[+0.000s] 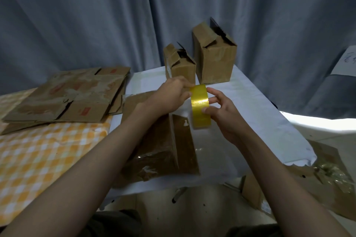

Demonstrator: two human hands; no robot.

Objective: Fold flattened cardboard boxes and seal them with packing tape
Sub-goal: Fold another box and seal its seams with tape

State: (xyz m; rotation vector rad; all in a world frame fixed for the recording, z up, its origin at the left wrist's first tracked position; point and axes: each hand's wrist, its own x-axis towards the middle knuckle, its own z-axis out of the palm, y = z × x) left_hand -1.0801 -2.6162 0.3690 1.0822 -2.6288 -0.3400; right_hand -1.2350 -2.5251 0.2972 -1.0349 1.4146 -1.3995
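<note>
Both hands hold the yellow roll of packing tape just above the folded brown cardboard box on the counter: left hand pinches its upper edge, right hand clamps its side, probably freeing the tape's end for sealing

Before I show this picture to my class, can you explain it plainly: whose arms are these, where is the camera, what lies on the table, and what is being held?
There is no machine here. The arms belong to a person, and the single camera sits on that person's head, looking forward and down, so you see what they see. Both the left hand and the right hand hold a roll of yellow packing tape above a folded cardboard box lying on the white-covered table. Behind it stand two folded boxes, a small box and a taller box, their tops not fully closed. To the left, a pile of flattened boxes lies on a yellow checked cloth. A grey curtain hangs behind.
</note>
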